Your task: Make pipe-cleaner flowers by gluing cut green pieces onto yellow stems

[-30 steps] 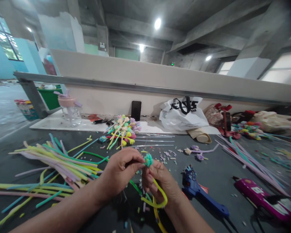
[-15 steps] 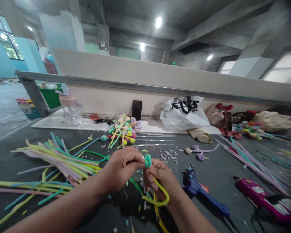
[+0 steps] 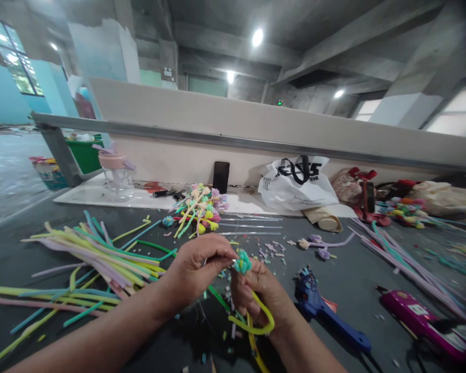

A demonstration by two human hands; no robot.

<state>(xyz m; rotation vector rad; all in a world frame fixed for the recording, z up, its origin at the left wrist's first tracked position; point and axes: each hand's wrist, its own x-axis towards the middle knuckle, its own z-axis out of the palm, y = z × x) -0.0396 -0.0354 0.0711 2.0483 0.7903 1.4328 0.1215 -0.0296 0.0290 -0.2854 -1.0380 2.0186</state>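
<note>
In the middle of the head view, a small teal flower (image 3: 242, 262) of fuzzy pipe cleaner sits between my hands. My right hand (image 3: 258, 287) is closed around its lower part, and a yellow pipe cleaner (image 3: 264, 311) curves out below those fingers. My left hand (image 3: 202, 261) is pinched at the flower's left side, on something small and pale that I cannot make out. Left of my hands lies a loose pile of pastel pipe cleaners (image 3: 97, 254). Behind them is a bunch of colourful finished flowers (image 3: 200, 207).
A blue glue gun (image 3: 326, 311) and a magenta tool (image 3: 423, 316) lie at the right. Toward the back stand a clear bottle (image 3: 118, 178), a black phone (image 3: 221, 177) and a white bag (image 3: 297, 184). Small clippings (image 3: 272, 251) are scattered on the dark table.
The teal flower has turned slightly and shows more of its loops above my right fingers. Both hands keep nearly the same pose. The whole view has shifted a little.
</note>
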